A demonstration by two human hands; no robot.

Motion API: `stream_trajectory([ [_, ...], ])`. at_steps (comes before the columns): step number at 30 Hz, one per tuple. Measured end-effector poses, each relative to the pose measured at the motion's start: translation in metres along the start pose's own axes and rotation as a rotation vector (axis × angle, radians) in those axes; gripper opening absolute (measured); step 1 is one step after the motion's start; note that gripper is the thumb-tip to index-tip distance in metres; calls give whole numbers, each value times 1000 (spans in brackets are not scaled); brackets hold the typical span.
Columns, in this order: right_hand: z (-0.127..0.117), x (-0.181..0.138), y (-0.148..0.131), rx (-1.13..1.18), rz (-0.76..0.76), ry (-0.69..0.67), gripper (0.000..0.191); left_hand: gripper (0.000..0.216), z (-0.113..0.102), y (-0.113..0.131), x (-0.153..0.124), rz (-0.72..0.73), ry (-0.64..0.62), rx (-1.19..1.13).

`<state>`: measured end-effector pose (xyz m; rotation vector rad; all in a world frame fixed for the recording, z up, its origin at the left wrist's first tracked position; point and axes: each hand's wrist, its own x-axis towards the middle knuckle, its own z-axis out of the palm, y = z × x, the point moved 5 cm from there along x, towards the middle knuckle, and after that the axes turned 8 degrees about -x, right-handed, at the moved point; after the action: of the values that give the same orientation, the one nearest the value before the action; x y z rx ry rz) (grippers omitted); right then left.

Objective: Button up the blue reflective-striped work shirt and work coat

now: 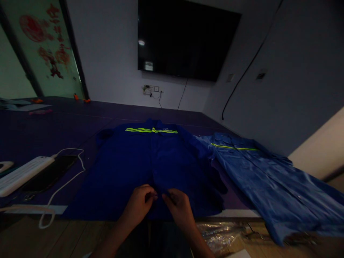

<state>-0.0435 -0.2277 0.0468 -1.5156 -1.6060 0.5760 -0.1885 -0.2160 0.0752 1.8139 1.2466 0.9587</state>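
Note:
A dark blue work jacket (120, 165) lies spread front side up, its collar away from me and a yellow-green reflective strip across the chest. At the lower part of its front opening, my left hand (140, 200) pinches the cloth with thumb and fingertips. Just to the right, my right hand (177, 206) is also closed in a pinch on the front edge. A narrow gap separates the two hands. Whatever small detail sits between the fingertips is too dark to make out.
A second, lighter blue jacket (258, 172) lies at the right and hangs over the table edge. On the left are a white power strip (29, 173), a black phone (49, 174) and a white cable (64, 184). Plastic wrapping (219, 234) lies below the table (88, 122).

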Motion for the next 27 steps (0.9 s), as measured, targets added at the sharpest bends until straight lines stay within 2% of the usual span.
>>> stream_trajectory([
  [5,1,0,-22,4,-113,-56,19,14,-1,1,-4,8,42,-2],
  [12,6,-8,-33,-149,-218,-184,25,18,1,-5,-12,48,89,24],
  [19,4,-12,-30,-32,-182,-204,31,19,2,-10,-16,52,152,-54],
  [27,13,0,-20,-152,-121,-154,9,18,3,-22,-16,24,141,-104],
])
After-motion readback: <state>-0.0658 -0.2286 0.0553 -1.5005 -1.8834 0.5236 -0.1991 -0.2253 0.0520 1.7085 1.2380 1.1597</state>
